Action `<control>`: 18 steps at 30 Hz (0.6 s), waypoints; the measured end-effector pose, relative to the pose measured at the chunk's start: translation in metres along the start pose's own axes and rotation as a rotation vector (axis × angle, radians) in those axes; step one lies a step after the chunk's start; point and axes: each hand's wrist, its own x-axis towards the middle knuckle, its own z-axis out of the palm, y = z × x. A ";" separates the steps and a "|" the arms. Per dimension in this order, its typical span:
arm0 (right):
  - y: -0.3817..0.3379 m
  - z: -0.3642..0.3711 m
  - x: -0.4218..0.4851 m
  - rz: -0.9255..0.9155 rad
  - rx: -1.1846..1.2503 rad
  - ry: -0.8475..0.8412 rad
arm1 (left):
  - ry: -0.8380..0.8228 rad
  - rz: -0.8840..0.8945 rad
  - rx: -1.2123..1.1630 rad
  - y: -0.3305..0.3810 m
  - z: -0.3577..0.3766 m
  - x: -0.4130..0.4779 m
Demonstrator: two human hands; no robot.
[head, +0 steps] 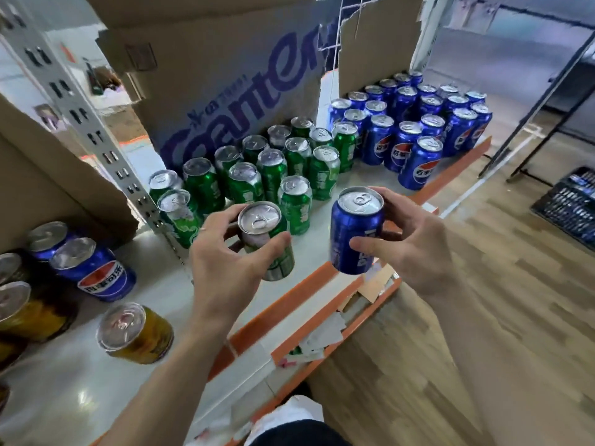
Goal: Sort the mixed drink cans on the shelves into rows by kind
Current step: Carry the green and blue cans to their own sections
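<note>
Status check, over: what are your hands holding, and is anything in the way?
Left hand grips green can. Right hand grips blue can. Green group and blue group ahead on shelf; nothing blocks them.

Head camera looks steeply down, close over the shelf (80,391).

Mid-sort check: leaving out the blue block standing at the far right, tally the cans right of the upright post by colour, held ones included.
Green cans: 15 (14 standing, plus the held green can in the left hand)
Blue can: 1, in the right hand
Total: 16
</note>
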 end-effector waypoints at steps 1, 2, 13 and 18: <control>0.002 0.001 0.013 -0.007 -0.002 -0.007 | 0.019 -0.014 -0.001 -0.006 0.004 0.010; 0.004 0.002 0.025 -0.015 -0.007 -0.016 | 0.036 -0.023 -0.001 -0.012 0.008 0.019; 0.027 0.003 0.100 0.005 0.010 -0.068 | 0.106 -0.100 0.151 -0.068 0.037 0.064; 0.040 -0.003 0.113 0.021 0.021 -0.100 | 0.142 -0.136 0.189 -0.076 0.048 0.064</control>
